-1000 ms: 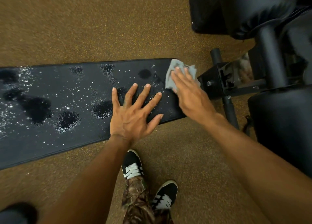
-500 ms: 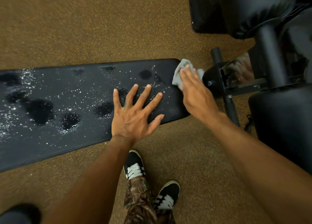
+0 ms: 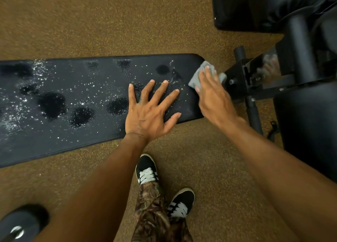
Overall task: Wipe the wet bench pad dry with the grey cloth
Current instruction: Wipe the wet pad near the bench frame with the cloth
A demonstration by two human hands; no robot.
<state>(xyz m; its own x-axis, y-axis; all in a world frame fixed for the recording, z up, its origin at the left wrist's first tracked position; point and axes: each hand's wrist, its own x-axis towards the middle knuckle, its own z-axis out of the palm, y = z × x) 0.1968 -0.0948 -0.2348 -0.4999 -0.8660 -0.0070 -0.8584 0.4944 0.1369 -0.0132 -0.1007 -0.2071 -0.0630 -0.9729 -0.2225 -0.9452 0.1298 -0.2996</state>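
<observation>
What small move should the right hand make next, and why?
Probably sweep the grey cloth leftward along the bench pad: the right hand presses it at the pad's right end, while droplets cover the rest. The left hand lies flat in that path.

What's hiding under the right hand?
A grey cloth, pressed flat by the right hand on the end of the black bench pad. Only the cloth's edges show; its middle and the pad beneath are covered.
</observation>
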